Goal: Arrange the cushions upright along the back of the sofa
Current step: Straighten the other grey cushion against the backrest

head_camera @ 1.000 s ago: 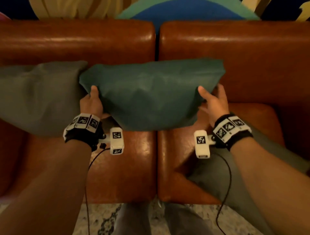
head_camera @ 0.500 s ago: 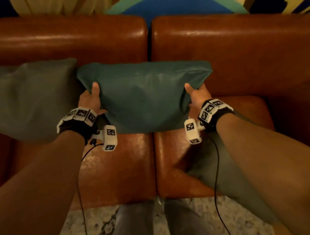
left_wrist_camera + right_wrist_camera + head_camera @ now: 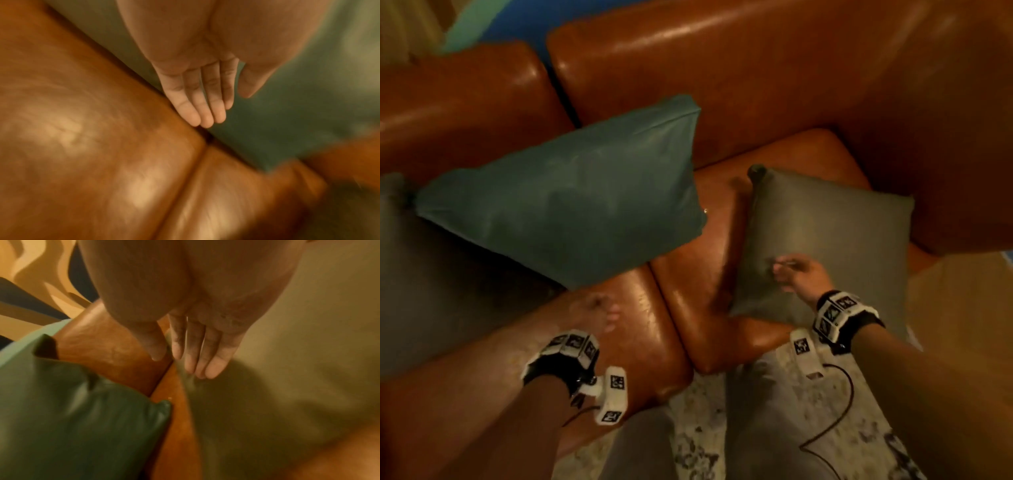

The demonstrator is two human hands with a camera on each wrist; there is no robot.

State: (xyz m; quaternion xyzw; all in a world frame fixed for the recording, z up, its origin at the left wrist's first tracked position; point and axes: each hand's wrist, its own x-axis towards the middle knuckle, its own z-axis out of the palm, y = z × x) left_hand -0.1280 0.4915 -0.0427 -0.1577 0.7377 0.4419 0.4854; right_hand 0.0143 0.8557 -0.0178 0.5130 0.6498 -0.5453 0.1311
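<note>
A teal cushion (image 3: 571, 202) stands upright against the brown leather sofa back (image 3: 722, 78), with a grey cushion (image 3: 421, 281) upright to its left. A second grey cushion (image 3: 828, 240) lies flat on the right seat. My right hand (image 3: 796, 272) hovers over that flat cushion with fingers straight, holding nothing; in the right wrist view its fingers (image 3: 197, 356) reach toward the grey cushion (image 3: 287, 378) beside the teal cushion (image 3: 78, 418). My left hand (image 3: 599, 308), blurred, is open over the left seat; its fingers (image 3: 201, 100) are straight near the teal cushion (image 3: 287, 113).
The sofa's right armrest (image 3: 945, 137) bounds the right seat (image 3: 722, 260). A pale patterned rug (image 3: 756, 428) lies in front of the sofa, with my legs over it. A yellowish surface (image 3: 962, 308) sits at the right edge.
Both hands have let go of the teal cushion, which stays upright against the back. My view swung right; the right hand moved over the flat grey cushion and the left hand drew back.
</note>
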